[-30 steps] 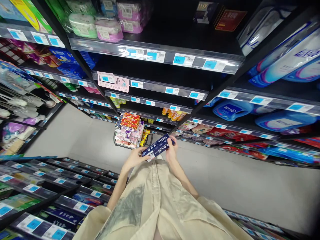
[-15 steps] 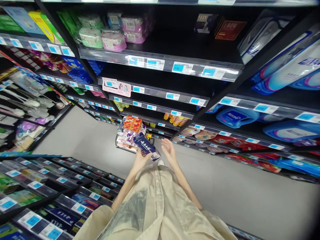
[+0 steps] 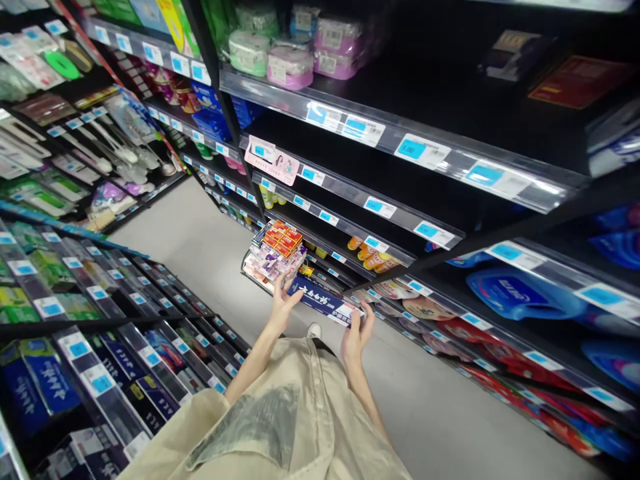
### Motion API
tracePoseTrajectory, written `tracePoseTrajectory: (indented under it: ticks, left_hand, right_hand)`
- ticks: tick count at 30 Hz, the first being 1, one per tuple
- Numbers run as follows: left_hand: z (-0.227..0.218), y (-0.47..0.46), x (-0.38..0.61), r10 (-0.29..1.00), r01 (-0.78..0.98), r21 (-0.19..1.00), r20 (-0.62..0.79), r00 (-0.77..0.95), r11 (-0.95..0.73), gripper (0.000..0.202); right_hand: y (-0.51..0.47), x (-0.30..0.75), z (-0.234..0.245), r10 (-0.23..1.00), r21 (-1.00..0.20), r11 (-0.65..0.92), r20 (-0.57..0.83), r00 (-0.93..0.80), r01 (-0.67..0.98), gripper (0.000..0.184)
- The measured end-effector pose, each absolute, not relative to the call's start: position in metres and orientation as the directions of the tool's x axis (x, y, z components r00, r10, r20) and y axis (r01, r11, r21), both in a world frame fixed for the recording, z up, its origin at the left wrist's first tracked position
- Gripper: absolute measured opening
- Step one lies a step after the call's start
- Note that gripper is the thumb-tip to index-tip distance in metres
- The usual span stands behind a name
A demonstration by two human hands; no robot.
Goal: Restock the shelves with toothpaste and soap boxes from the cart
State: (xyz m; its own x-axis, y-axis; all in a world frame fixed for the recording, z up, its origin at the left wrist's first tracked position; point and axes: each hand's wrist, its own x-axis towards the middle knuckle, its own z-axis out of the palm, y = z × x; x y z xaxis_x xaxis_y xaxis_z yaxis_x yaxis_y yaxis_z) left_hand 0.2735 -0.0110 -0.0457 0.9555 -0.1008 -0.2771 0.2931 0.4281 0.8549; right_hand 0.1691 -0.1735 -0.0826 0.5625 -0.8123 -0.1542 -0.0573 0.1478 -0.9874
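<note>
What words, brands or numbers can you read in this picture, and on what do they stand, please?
On the dark blue box, between the left hand and the right hand: white characters, too blurred to read.
On the price tags: too small to read.
On the pink sign: too small.
On the blue jug: label blurred.
Nothing can be quoted with certainty.

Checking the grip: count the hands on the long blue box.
2. The left hand touches the left end of the blue box, fingers spread; the right hand grips its right end. No other hands show.
</note>
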Motion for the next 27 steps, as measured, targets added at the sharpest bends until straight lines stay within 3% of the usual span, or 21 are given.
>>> tracePoseTrajectory:
  ticks: [7,12,16,20,27]
  left_hand:
    - [-0.058,0.002,0.258,-0.272,0.304,0.952,-0.303,0.913,-0.04,0.041]
    - [-0.075,0.004,0.212,-0.237,0.261,0.954,-0.29,0.927,-0.145,0.057]
    - [-0.087,0.002,0.186,-0.13,0.238,0.965,-0.252,0.959,-0.114,0.079]
    - [-0.092,0.011,0.189,-0.111,0.153,0.976,-0.171,0.979,-0.158,0.079]
    - [-0.089,0.058,0.213,-0.118,-0.008,0.952,-0.03,0.993,-0.307,0.079]
  right_hand:
    - [-0.205,0.142,-0.119,-0.785,-0.952,0.221,-0.304,0.541,-0.214,0.055]
    - [-0.229,0.148,-0.129,-0.739,-0.965,0.08,-0.226,0.634,-0.251,0.051]
    - [-0.241,0.167,-0.128,-0.708,-0.976,-0.073,-0.096,0.7,-0.207,0.05]
    - [-0.235,0.189,-0.124,-0.671,-0.97,-0.199,0.031,0.741,-0.139,0.046]
    - [-0.196,0.22,-0.121,-0.598,-0.976,-0.194,0.036,0.8,-0.101,0.044]
